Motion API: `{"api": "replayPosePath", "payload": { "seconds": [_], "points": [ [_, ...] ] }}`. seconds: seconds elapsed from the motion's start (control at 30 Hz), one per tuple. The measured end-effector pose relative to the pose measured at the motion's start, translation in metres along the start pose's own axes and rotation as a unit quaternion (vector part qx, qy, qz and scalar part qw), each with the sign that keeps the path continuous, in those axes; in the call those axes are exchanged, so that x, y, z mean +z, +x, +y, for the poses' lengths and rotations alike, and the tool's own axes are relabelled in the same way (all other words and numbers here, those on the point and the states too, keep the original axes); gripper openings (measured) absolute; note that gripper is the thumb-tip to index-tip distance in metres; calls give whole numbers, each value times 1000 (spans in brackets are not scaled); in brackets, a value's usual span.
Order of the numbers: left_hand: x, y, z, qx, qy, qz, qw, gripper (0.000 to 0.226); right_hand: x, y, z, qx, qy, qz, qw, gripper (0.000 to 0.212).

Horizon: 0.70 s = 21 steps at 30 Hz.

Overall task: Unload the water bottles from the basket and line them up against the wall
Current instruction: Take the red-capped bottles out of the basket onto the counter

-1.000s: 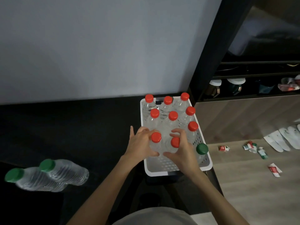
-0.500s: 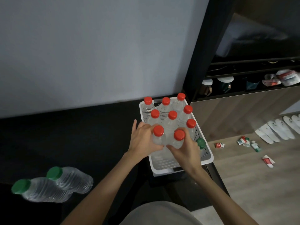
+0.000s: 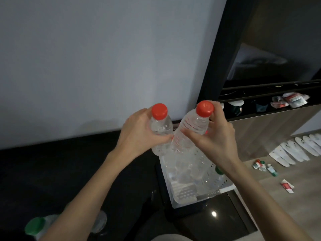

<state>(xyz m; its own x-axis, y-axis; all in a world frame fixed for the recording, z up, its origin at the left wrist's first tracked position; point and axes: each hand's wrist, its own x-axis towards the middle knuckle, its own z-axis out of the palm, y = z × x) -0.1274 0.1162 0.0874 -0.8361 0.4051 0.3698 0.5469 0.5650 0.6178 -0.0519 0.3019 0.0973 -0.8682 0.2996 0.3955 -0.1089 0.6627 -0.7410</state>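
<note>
While clamping one red-capped bottle (image 3: pixel 160 129) per hand (image 3: pixel 139 134), lifted above the basket (image 3: pixel 205 188): unloading; next, standing both against the wall (image 3: pixel 86 66).

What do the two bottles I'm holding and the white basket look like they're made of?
The bottles look like thin clear plastic: see-through, ribbed walls, with glossy red plastic caps. The basket seems to be matte white moulded plastic, going by its rows of punched holes and its smooth rim.
</note>
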Motion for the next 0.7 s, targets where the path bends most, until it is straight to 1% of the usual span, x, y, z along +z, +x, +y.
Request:
{"api": "replayPosePath", "payload": {
  "seconds": [0.13,0.23,0.33,0.47,0.57,0.7],
  "points": [
    [-33,0,-40,-31,-24,8,999,54,31,10,-16,-3,21,-32,999,54],
    [-47,-10,-76,-54,-41,-1,998,55,69,10,-17,-21,38,-82,996,52],
    [-53,-23,-113,-89,-43,-17,995,56,111,7,-9,-12,57,-135,989,54],
    [-45,-46,-161,-133,-17,-50,990,58,162,-6,5,10,80,-203,976,58],
    [-32,-65,-195,-166,14,-94,982,61,197,-16,17,27,78,-262,961,65],
    [-20,-85,-223,-206,11,-117,971,60,231,-22,31,53,68,-307,948,68]
  ]
}}
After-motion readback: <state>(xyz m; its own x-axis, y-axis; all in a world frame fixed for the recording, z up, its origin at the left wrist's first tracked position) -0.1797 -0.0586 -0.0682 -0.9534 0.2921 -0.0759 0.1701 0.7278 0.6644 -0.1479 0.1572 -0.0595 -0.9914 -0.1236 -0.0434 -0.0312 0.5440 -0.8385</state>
